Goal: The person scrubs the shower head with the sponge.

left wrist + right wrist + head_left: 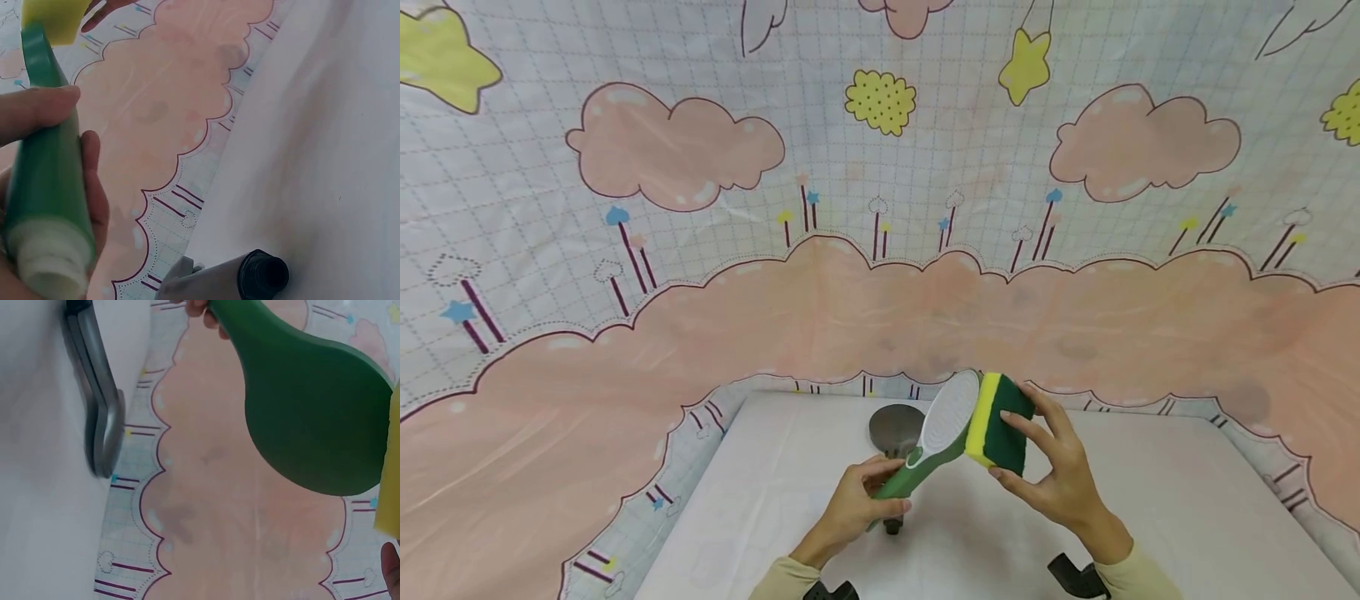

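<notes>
My left hand [848, 510] grips the green handle of a shower head [951, 414], held tilted above the table with its white face showing. In the left wrist view, the white connector end of the shower head [50, 181] points toward the camera. My right hand [1063, 479] pinches a yellow sponge [1006, 423] with a dark green scouring side. The yellow side of the sponge [389, 469] is against the head's edge, while the smooth green back of the shower head [312, 412] faces the right wrist camera.
A second shower head, dark grey [895, 427], lies on the white table [1150, 500] behind and below the left hand. A patterned cloth [880, 317] with clouds and stars hangs behind the table. Black wrist straps [1078, 577] are on the forearms.
</notes>
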{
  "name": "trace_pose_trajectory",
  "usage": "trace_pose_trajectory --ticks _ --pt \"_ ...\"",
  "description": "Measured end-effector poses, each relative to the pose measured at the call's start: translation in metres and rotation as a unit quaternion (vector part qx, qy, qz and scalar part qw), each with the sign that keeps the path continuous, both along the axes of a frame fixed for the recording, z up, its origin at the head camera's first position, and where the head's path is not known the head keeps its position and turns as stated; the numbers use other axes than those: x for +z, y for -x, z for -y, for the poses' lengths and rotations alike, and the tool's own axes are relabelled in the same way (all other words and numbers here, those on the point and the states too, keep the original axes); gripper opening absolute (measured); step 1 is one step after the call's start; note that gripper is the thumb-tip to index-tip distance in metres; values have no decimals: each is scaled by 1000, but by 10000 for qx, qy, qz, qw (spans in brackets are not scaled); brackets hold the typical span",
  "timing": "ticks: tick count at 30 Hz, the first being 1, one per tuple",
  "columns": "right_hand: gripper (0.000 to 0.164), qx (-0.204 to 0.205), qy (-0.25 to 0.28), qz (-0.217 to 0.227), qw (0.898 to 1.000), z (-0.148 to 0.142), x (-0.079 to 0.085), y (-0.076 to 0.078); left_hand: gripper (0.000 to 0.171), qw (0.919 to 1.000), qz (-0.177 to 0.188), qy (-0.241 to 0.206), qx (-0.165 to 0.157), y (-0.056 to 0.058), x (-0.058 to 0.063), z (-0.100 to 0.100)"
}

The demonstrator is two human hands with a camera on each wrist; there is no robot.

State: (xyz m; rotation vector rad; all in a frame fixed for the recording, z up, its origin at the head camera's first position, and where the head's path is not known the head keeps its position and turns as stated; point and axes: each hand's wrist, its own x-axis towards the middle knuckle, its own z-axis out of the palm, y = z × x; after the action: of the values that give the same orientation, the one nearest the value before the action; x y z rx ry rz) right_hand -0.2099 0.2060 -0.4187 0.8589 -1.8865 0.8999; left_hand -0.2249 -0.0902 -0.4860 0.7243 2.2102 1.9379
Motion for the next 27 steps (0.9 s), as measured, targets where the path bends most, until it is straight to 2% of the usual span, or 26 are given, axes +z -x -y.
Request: trace_pose_trajectory --ticks 8,16,22,27 --pt "65 92 -146 -129 9998 2 1 1 56 9999 83 128 79 3 -1 2" --pt "66 86 51 -21 9999 -1 5 4 54 9995 60 254 157 3 -2 3" --pt "68 -12 239 -16 9997 2 4 2 54 9998 155 88 68 0 -4 -3" --pt "66 -38 383 -267 9989 9 5 0 53 9994 220 -246 -133 -4 -3 -8"
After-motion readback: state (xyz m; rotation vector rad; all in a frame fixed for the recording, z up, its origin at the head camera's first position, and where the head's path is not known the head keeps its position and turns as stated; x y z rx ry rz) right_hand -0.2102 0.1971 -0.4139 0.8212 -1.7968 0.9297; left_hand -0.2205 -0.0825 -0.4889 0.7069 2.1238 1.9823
